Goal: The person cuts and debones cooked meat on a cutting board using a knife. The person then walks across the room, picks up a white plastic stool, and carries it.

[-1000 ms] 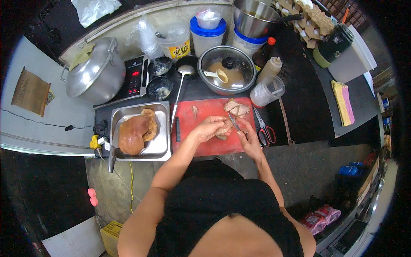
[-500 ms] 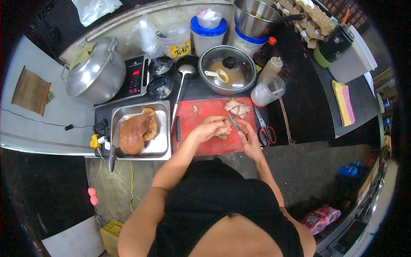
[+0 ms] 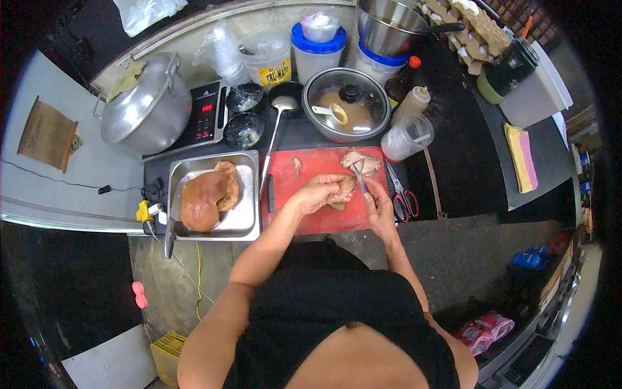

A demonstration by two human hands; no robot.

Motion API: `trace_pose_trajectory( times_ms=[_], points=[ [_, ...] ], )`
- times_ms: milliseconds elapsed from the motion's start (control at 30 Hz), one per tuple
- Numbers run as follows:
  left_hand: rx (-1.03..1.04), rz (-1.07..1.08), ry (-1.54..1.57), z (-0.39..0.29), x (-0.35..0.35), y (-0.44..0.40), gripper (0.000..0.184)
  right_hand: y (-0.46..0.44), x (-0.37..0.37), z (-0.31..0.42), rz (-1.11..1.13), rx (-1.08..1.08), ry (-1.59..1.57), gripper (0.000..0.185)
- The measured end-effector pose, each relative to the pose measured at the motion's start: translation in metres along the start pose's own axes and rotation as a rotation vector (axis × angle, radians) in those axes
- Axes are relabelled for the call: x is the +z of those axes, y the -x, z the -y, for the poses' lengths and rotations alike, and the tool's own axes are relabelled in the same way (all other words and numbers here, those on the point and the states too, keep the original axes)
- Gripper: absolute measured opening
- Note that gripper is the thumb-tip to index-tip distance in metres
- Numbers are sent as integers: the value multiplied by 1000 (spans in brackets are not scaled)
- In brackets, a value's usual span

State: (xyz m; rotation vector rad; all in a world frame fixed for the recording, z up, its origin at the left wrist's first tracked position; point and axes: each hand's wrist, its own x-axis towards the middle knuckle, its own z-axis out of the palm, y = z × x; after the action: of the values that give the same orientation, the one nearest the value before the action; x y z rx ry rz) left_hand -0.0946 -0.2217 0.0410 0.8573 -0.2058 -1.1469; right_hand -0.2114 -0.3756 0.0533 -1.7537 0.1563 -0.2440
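Note:
Over the red cutting board [image 3: 304, 223], my left hand [image 3: 314, 194] is closed round a chunk of cooked meat [image 3: 343, 191]. Just to its right, my right hand [image 3: 380, 209] grips a small knife [image 3: 359, 177], its thin metal blade pointing away from me. The blade tip is close to a pile of pale cut meat [image 3: 361, 161] at the board's far right. A small scrap of meat [image 3: 296, 166] lies by itself near the far left of the board. My fingers hide part of the chunk and the knife's handle.
Left of the board, a steel tray [image 3: 249, 228] holds large brown meat pieces [image 3: 202, 201]. Scissors [image 3: 403, 198] lie along the right edge. Behind stand a glass-lidded bowl [image 3: 346, 133], a ladle [image 3: 273, 133], a clear container [image 3: 407, 138] and a big pot [image 3: 139, 107] beside an induction cooker [image 3: 205, 117].
My right hand has shifted slightly, and the knife blade has moved right, away from the chunk and toward the cut pile. My left hand keeps the chunk in nearly the same place.

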Motion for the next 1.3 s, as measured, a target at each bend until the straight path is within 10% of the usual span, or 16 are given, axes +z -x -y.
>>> trace_pose_trajectory(
  times_ms=[1300],
  points=[
    [62,-36,104,-3,6,-9,42,-5,-2,17,0,75,-18,35]
  ],
)
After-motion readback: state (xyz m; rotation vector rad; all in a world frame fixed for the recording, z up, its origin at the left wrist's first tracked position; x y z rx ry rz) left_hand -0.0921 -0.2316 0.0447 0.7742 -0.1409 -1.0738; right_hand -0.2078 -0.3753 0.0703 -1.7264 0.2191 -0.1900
